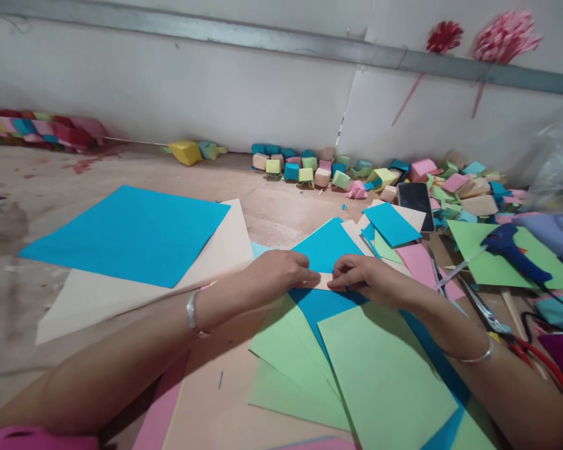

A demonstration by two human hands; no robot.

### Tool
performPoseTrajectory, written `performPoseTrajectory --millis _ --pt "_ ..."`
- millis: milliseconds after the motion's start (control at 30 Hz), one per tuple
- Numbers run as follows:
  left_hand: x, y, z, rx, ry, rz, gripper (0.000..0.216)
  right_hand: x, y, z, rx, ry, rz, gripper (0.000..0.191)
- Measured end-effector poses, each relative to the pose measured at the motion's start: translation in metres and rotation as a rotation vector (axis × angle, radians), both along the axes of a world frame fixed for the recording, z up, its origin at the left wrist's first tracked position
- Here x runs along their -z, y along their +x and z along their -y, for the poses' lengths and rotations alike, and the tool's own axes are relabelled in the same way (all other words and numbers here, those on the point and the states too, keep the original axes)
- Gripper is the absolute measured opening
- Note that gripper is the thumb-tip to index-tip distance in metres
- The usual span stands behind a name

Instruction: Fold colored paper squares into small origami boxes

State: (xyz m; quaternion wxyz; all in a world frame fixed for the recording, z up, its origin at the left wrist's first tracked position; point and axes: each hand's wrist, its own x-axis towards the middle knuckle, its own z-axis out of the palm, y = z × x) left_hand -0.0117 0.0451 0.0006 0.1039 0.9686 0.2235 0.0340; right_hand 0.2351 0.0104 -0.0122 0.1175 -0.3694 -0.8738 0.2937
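Note:
A small strip of pale peach paper (325, 282) lies over a blue sheet (331, 244) at the centre. My left hand (281, 270) presses the strip's left end with its fingers. At the right end, my right hand (359, 275) pinches the strip between thumb and curled fingers. Both hands rest low over the blue sheet, a short gap apart. Light green sheets (385, 362) are spread just below them. A smaller blue piece (392, 224) lies beyond my right hand, on top of other paper pieces.
A large blue sheet (126, 234) covers a peach sheet (89, 306) on the left. Folded paper cubes (292, 171) line the wall. To the right are a phone (415, 203), a blue glue gun (511, 250), scissors (488, 309) and red-handled pliers (539, 359).

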Motion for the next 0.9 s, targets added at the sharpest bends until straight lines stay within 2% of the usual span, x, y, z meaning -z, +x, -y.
performPoseTrajectory --millis 33,167,233,400,500,600,667,733,800,900 --pt "0.0 0.0 0.004 0.001 0.04 -0.031 0.016 0.0 0.0 0.001 -0.005 0.015 0.015 0.024" --pt "0.002 0.007 0.034 -0.027 0.22 -0.129 0.059 -0.006 -0.007 0.014 0.01 0.091 0.113 0.03" --pt "0.002 0.012 0.048 -0.067 0.278 -0.191 0.067 -0.009 -0.016 0.025 0.066 0.108 0.152 0.026" --pt "-0.014 0.014 0.058 -0.129 0.176 -0.39 0.044 -0.018 -0.034 0.045 0.283 0.074 0.255 0.026" --pt "-0.02 0.011 0.058 -0.149 0.146 -0.44 0.04 -0.018 -0.031 0.048 0.274 0.074 0.266 0.034" --pt "-0.017 0.006 0.062 -0.14 0.184 -0.416 0.035 -0.009 -0.026 0.053 0.18 0.259 0.279 0.043" --pt "-0.013 0.004 0.066 -0.134 0.216 -0.386 0.034 -0.001 -0.026 0.059 0.145 0.428 0.391 0.047" --pt "-0.011 0.003 0.068 -0.118 0.217 -0.378 0.034 0.007 -0.029 0.065 0.144 0.547 0.531 0.043" --pt "-0.013 0.003 0.069 -0.099 0.196 -0.396 0.033 0.009 -0.033 0.068 0.112 0.598 0.635 0.034" --pt "-0.018 0.003 0.066 -0.083 0.169 -0.414 0.036 0.003 -0.039 0.07 0.105 0.611 0.712 0.025"
